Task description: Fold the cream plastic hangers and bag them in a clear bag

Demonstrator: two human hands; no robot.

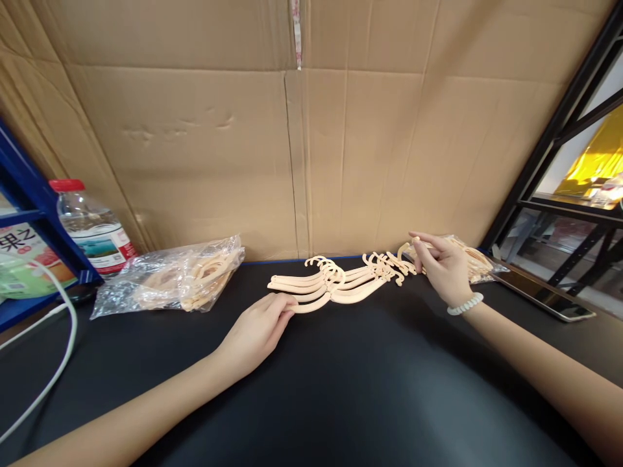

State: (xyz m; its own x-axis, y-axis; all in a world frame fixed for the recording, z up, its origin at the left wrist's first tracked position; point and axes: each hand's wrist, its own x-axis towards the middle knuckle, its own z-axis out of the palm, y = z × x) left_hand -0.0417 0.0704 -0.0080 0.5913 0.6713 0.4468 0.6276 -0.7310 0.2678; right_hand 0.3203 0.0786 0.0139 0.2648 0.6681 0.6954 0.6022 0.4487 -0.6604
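Several cream-coloured plastic hangers lie in a row on the black table top, their arms spread to the left and right and their hooks pointing up and back. My left hand pinches the left arm end of the nearest hanger between thumb and fingers. To the right of them is a small heap of loose cream hooks. Just past this heap my right hand, with a pale beaded bracelet at the wrist, is raised with its fingers pinched together; what they hold, if anything, is too small to make out.
A clear bag of cream parts lies at left, another bag behind my right hand. A red-capped bottle and white cable are far left. A phone lies at right. Cardboard stands behind the table.
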